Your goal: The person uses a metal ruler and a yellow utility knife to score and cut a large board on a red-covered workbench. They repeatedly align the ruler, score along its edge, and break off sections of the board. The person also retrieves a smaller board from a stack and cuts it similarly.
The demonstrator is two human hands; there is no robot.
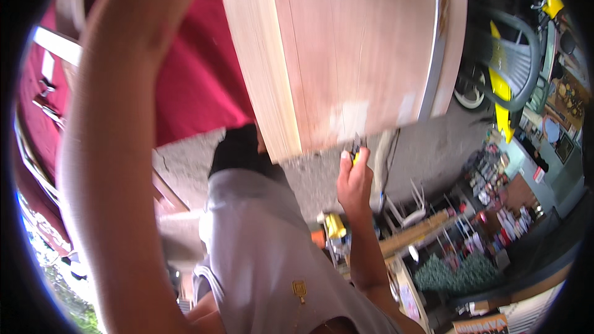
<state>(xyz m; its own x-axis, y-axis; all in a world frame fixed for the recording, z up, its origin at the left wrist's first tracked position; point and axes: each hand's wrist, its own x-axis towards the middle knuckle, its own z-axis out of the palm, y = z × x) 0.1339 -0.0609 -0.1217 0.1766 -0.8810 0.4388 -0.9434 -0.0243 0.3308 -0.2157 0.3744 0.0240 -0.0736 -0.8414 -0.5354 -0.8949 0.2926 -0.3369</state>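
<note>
A broad light-wood panel made of joined boards fills the upper middle, with a paler strip along its left side. At the panel's near edge, my right hand is closed round a small yellow-and-black hand tool. The tool's grey metal tip points at the wood beside a pale patch; its exact kind is too small to tell. My left forearm rises along the left and passes out at the top, so my left hand does not show.
Dark red cloth hangs left of the panel. A grey plastic chair and a yellow object stand at the right. White chair legs, planks and a green heap lie lower right on the concrete floor.
</note>
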